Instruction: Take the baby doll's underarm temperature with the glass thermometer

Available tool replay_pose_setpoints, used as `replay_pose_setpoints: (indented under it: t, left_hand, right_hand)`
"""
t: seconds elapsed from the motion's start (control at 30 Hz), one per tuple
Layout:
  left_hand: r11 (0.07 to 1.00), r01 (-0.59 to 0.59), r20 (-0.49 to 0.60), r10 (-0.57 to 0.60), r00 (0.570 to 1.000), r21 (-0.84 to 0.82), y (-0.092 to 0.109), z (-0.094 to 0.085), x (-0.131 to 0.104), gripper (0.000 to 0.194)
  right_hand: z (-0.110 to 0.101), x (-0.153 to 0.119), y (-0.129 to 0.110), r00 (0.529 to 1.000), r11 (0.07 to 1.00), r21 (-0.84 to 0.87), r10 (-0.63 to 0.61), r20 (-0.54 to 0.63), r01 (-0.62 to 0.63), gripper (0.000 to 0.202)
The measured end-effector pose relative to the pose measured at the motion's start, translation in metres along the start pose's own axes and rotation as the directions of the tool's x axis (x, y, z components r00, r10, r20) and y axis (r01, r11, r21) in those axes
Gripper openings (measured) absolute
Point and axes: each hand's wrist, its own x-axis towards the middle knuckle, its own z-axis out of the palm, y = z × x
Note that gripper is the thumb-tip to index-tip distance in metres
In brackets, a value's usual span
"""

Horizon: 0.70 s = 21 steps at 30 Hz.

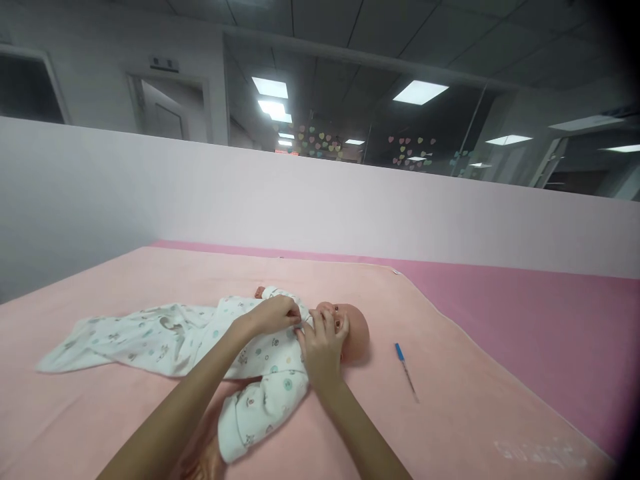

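A baby doll (356,333) lies on its back, its bald head to the right, in a white baby gown (273,350) with small printed figures. At the gown's neckline, my left hand (277,315) is closed with its fingertips pinched at the collar. My right hand (323,348) rests at the doll's neck and chin, thumb and forefinger at the same collar close to my left fingertips, the other fingers spread over the lower face. The bit of cloth between my fingertips is mostly hidden.
A blue-capped, thin, pen-like thing (406,372) lies to the right of the doll's head. Beneath everything is a peach blanket (450,413) on a pink surface (550,327). A white low wall (320,207) runs along the back, with glass panels above it.
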Motion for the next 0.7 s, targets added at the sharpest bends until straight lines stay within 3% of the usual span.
replay_pose_setpoints:
  t: [0.47, 0.7]
  left_hand:
    - [0.990, 0.085, 0.062, -0.079, 0.995, -0.116, -0.006, 0.002, 0.007, 0.030]
    - [0.990, 0.059, 0.038, -0.055, 0.998, -0.126, -0.010, 0.003, 0.010, 0.030]
  right_hand:
    - [0.007, 0.006, -0.010, 0.997, 0.997, -0.005, 0.078, -0.015, -0.078, 0.015]
    - [0.003, 0.007, -0.002, 1.000, 0.999, 0.048, 0.006, -0.030, -0.005, 0.014]
